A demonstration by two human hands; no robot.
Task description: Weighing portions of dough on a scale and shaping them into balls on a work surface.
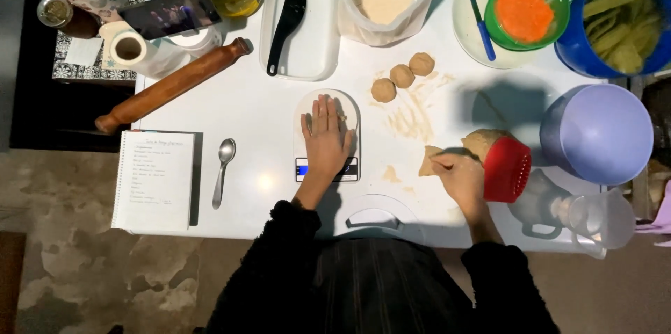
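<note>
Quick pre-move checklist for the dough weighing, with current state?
1. Left hand flat on the kitchen scale, pressing something pale under the palm: ok.
2. Scale display readable: not ok, the hand covers most of it.
3. Right hand on the dough lump beside the red strainer: ok.
4. Three dough balls apart from the scale, on the table: ok.
5. Rolling pin away from both hands: ok.
6. Weight of the piece on the scale: cannot tell.
</note>
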